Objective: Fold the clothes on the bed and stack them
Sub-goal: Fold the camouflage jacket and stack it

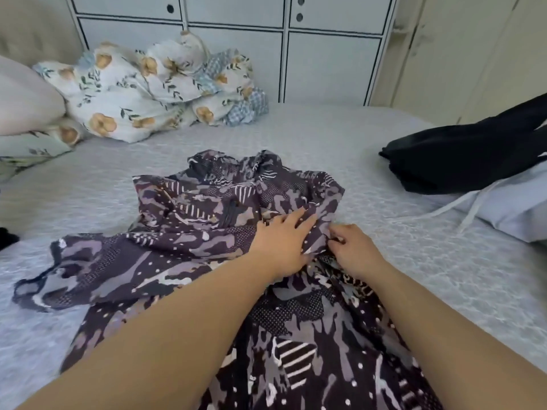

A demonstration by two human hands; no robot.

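Note:
A dark purple patterned garment (pixel 189 220) lies crumpled and spread over the middle of the grey bed (pixel 340 137). My left hand (pixel 281 241) rests flat on its cloth, fingers apart, pressing a fold down. Just to its right, my right hand (pixel 353 250) pinches an edge of the same garment between its fingertips. Both forearms reach in from the bottom of the view and cover part of the garment's lower half.
A black garment (pixel 461 155) lies on a pale blue one with white drawstrings (pixel 515 208) at the right edge. A floral quilt (pixel 154 90) and pillows (pixel 26 105) are piled at the back left. White cabinets (pixel 325 48) stand behind the bed.

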